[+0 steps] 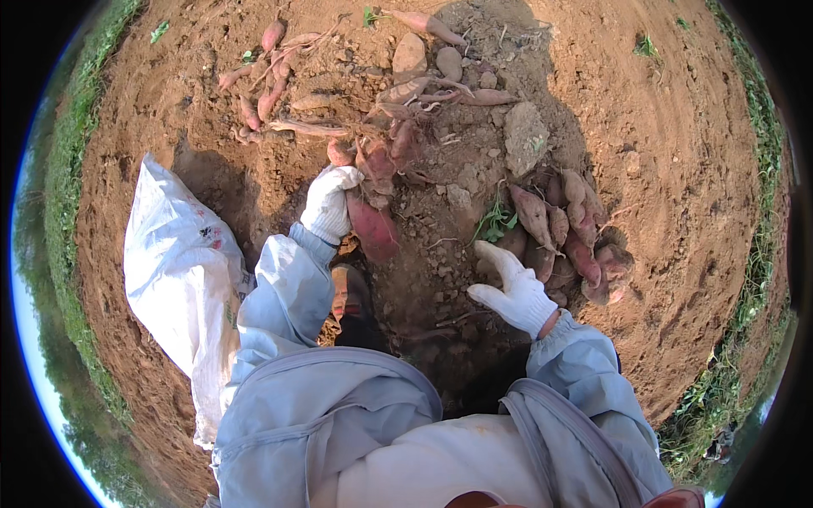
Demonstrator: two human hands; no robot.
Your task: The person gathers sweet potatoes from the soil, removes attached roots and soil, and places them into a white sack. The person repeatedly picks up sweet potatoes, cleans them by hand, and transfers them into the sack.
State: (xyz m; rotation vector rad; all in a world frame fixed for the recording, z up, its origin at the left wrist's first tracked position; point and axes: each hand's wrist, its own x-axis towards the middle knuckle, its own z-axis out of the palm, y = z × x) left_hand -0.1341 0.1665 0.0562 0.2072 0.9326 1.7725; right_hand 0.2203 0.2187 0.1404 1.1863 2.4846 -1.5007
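My left hand (pixel 331 202), in a white knit glove, is closed around part of a clump of sweet potatoes (pixel 380 164). A large red sweet potato (pixel 373 230) hangs at the clump's lower end, just right of the glove. My right hand (pixel 510 287), also gloved, has thumb and fingers spread with nothing between them. Its fingertips are beside a pile of sweet potatoes (pixel 562 222) on the right; whether they touch is hard to tell. A leafy green sprig (pixel 497 219) lies at that pile's left edge.
A white woven sack (pixel 181 273) bearing writing lies to my left. More loose sweet potatoes (pixel 270 82) are scattered at the far left, others (pixel 409 57) at the far middle. A big soil clod (pixel 526 138) sits above the right pile. Grass (pixel 756 209) borders the bare soil.
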